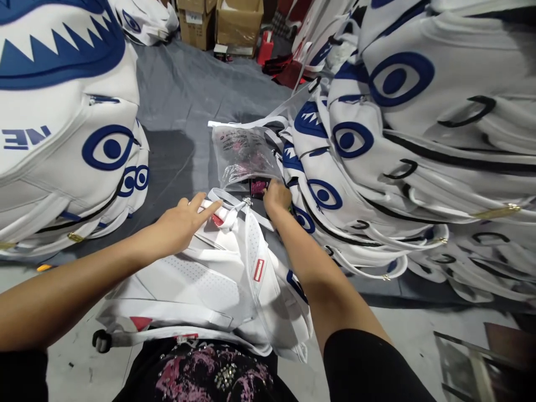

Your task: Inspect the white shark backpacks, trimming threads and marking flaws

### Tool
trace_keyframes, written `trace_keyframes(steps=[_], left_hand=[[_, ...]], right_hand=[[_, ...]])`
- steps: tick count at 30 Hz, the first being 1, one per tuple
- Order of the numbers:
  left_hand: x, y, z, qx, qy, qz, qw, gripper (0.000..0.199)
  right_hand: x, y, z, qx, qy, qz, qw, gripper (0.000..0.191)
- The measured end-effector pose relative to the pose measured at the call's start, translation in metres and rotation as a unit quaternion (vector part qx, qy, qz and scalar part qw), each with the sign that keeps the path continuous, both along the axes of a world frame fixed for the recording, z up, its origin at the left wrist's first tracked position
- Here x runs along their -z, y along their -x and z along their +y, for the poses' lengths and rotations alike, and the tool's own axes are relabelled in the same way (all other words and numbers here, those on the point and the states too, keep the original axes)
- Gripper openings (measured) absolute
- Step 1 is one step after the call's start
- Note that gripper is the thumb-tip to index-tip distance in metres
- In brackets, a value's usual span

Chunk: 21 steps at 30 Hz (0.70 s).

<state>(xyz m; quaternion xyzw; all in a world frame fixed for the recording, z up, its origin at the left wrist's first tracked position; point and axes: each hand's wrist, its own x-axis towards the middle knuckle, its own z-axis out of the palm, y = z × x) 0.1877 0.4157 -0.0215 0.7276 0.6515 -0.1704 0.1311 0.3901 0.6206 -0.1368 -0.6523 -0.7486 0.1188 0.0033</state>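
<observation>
A white backpack [209, 273] lies in front of me against my lap, its straps and mesh back panel facing up. A small red label [259, 270] shows on one strap. My left hand [186, 220] rests on the backpack's top edge with its fingers stretched and apart. My right hand [277, 198] is just beyond the backpack, its fingers curled beside a dark and pink item [258, 187]; what the fingertips grip is hidden. A clear plastic pouch [243, 153] with a white top edge and printing lies beyond both hands. A white webbing loop [224, 196] stands near the backpack's top.
Stacked white backpacks with blue eyes rise on the left [62, 128] and right [393, 123]. A grey cloth [171, 84] covers the surface between them. Cardboard boxes [238, 28] and a red object [265, 47] are at the back. A metal frame [469, 363] stands at lower right.
</observation>
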Motion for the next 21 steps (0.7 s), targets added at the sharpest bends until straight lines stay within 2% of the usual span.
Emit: trace_keyframes(steps=[5, 8, 11, 13, 15, 18, 21], left_hand=[[0.0, 0.0, 0.002, -0.004, 0.001, -0.004, 1.0, 0.105], [0.001, 0.001, 0.003, -0.003, -0.003, -0.009, 1.0, 0.106], [0.001, 0.002, 0.004, -0.004, -0.004, -0.02, 1.0, 0.105], [0.003, 0.003, 0.004, -0.004, -0.007, -0.031, 0.999, 0.105], [0.005, 0.004, 0.004, -0.003, -0.015, -0.043, 0.999, 0.104], [0.005, 0.004, 0.005, 0.0, -0.022, -0.056, 0.998, 0.102], [0.001, 0.007, 0.004, -0.004, -0.019, -0.082, 0.996, 0.099]], right_hand=[[-0.004, -0.009, -0.002, 0.012, -0.011, 0.049, 0.999, 0.032], [-0.009, -0.007, -0.006, 0.015, 0.017, 0.104, 0.994, 0.029], [-0.022, -0.015, -0.018, 0.007, 0.054, 0.154, 0.987, 0.026], [-0.038, -0.029, -0.034, -0.002, 0.05, 0.173, 0.984, 0.021], [-0.06, -0.044, -0.057, -0.004, 0.005, 0.225, 0.974, 0.018], [-0.092, -0.053, -0.101, -0.013, -0.069, 0.341, 0.937, 0.02], [-0.105, -0.037, -0.142, -0.125, -0.065, 0.373, 0.917, 0.02]])
